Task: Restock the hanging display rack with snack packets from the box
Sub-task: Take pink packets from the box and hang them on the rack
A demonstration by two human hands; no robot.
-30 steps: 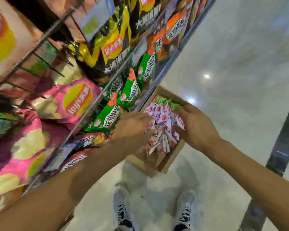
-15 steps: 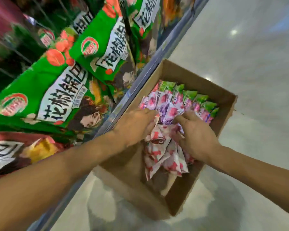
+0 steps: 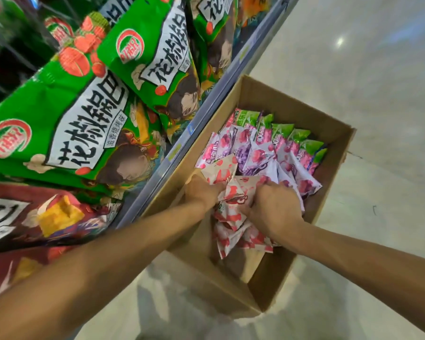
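Observation:
An open cardboard box (image 3: 334, 133) stands on the floor beside the rack's base. Inside lie several small snack packets (image 3: 260, 153), pink, white and purple with green tops. Nearer me sits a bunch of white packets with red fruit print (image 3: 233, 229). My left hand (image 3: 203, 191) grips this bunch from the left, fingers curled into it. My right hand (image 3: 271, 209) grips the same bunch from the right. Fingertips of both hands are hidden among the packets. The hanging display rack (image 3: 206, 111) rises at the left, full of large bags.
Big green snack bags (image 3: 71, 123) hang close at the left, a dark red bag (image 3: 39, 217) below them. The rack's grey base rail (image 3: 172, 153) touches the box's left side. Pale glossy floor (image 3: 366, 69) spreads to the right and behind the box.
The view has dropped much closer to the box. Both hands have sunk deeper among the packets and closed on the near bunch from either side.

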